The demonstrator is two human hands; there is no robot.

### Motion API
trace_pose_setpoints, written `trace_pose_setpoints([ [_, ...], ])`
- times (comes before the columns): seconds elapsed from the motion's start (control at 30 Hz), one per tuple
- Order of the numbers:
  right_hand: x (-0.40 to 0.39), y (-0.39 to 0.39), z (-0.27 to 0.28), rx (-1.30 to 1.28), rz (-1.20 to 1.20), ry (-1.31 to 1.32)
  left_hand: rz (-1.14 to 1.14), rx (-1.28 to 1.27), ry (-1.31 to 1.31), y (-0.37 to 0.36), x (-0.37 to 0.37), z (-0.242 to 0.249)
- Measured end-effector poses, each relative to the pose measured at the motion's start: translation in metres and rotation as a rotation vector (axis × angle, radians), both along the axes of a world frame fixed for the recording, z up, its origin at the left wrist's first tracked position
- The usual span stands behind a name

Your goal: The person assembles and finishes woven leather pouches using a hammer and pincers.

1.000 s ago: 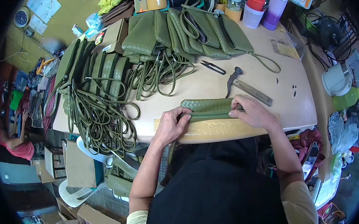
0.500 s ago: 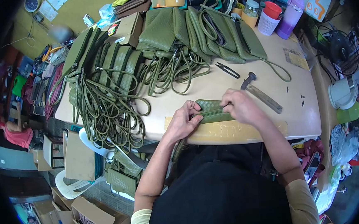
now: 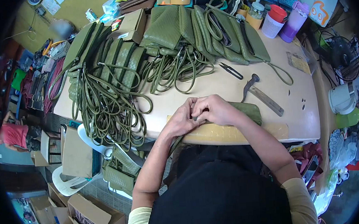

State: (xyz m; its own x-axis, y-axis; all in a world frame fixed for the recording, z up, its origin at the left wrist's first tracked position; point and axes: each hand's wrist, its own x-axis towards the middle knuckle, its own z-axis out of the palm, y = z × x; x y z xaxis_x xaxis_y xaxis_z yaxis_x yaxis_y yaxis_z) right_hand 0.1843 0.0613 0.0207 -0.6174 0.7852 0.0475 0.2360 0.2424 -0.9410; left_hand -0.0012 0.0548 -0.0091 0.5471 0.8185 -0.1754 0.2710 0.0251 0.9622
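A green woven-textured pouch (image 3: 248, 110) lies at the table's front edge, mostly covered by my hands and right forearm. My left hand (image 3: 183, 118) grips its left end with bent fingers. Close against it, my right hand (image 3: 214, 110) is closed in a pinch at the same end; the exact spot between the fingertips is hidden. Right of the pouch rests a hammer (image 3: 266, 99) with a worn wooden handle. Beyond my hands lie black thread snips (image 3: 230, 70).
Stacked green pouches (image 3: 161, 28) line the table's back, with tangled green straps (image 3: 104, 104) hanging over the left edge. A purple bottle (image 3: 295, 22) and a red cup (image 3: 276, 13) stand back right. Left, a person in a pink shirt (image 3: 14, 135) is near a chair (image 3: 70, 182).
My right hand has moved left along the pouch to meet my left hand. The pouch's zipper, visible before, is now hidden, and more of its right end shows. The view has shifted slightly.
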Motion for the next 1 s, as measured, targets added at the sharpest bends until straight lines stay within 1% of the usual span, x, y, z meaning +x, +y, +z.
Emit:
trace_pose_setpoints([
  [0.03,0.000,0.002,0.000,0.014,-0.049,-0.097,-0.005,0.111,0.002,-0.001,-0.001,0.000],
  [0.07,0.001,0.003,0.001,0.029,-0.096,-0.193,0.000,0.110,0.004,-0.001,-0.002,0.000],
  [0.1,0.005,0.004,0.009,0.196,-0.095,-0.408,-0.015,-0.020,-0.013,-0.001,-0.003,0.002],
  [0.13,0.008,0.005,0.009,0.201,-0.093,-0.408,-0.030,-0.145,-0.033,0.001,-0.002,0.003],
  [0.2,0.013,0.001,0.007,0.216,-0.261,-0.425,-0.024,-0.117,-0.007,0.000,-0.002,0.006],
  [0.23,0.008,0.001,0.005,0.220,-0.258,-0.430,-0.011,-0.090,0.014,0.001,0.000,0.006],
  [0.27,-0.003,-0.003,-0.002,0.163,-0.192,-0.285,-0.009,-0.095,0.011,0.000,0.001,0.000],
  [0.3,-0.009,-0.007,-0.006,0.102,-0.129,-0.137,0.014,0.021,-0.015,-0.002,0.001,-0.006],
  [0.33,-0.008,-0.006,-0.003,0.103,-0.128,-0.135,0.037,0.144,-0.041,-0.001,0.001,-0.009],
  [0.37,-0.004,-0.004,0.002,0.125,-0.126,-0.207,0.038,0.145,-0.038,-0.001,0.000,-0.010],
  [0.4,0.000,-0.001,0.005,0.148,-0.124,-0.278,0.015,0.014,-0.045,-0.001,-0.001,-0.002],
  [0.43,0.007,0.001,0.005,0.336,-0.122,-0.499,-0.009,-0.117,-0.054,-0.001,-0.001,0.003],
  [0.47,0.009,-0.001,0.008,0.338,-0.123,-0.498,-0.009,-0.114,-0.053,-0.002,-0.001,0.004],
  [0.53,0.012,-0.005,0.022,0.218,-0.231,-0.503,0.016,-0.106,-0.049,-0.002,0.001,0.004],
  [0.57,0.007,-0.006,0.019,0.130,-0.186,-0.321,0.018,-0.107,-0.051,-0.002,0.002,0.001],
  [0.6,0.001,-0.006,0.012,0.126,-0.185,-0.320,0.029,0.003,-0.025,-0.003,0.002,-0.002],
  [0.63,-0.005,-0.007,0.003,0.070,-0.152,-0.244,0.040,0.114,0.003,-0.004,0.001,-0.005],
  [0.67,-0.009,-0.007,-0.003,0.016,-0.120,-0.166,0.040,0.112,0.006,-0.004,0.000,-0.006],
  [0.7,-0.005,-0.004,-0.005,0.127,-0.167,-0.224,0.036,0.002,-0.021,-0.004,-0.001,-0.007],
  [0.73,0.001,-0.002,-0.003,0.129,-0.165,-0.223,0.034,-0.106,-0.050,-0.004,-0.001,-0.006],
  [0.8,0.010,-0.001,0.004,0.180,-0.352,-0.468,0.024,-0.108,-0.033,-0.004,-0.002,-0.005],
  [0.83,0.008,-0.004,0.009,0.137,-0.328,-0.301,0.020,-0.109,-0.023,-0.002,-0.001,-0.005],
  [0.87,0.001,-0.009,0.007,0.132,-0.324,-0.302,0.023,-0.115,-0.023,-0.005,0.000,-0.005],
  [0.93,-0.012,-0.015,0.002,0.056,-0.140,-0.193,0.064,0.186,0.052,-0.006,0.002,-0.002],
  [0.97,-0.008,-0.010,-0.003,0.184,-0.163,-0.229,0.059,0.184,0.056,-0.007,0.001,-0.003],
  [1.0,0.001,-0.006,-0.003,0.186,-0.164,-0.229,0.049,0.064,-0.006,-0.007,0.000,-0.004],
])
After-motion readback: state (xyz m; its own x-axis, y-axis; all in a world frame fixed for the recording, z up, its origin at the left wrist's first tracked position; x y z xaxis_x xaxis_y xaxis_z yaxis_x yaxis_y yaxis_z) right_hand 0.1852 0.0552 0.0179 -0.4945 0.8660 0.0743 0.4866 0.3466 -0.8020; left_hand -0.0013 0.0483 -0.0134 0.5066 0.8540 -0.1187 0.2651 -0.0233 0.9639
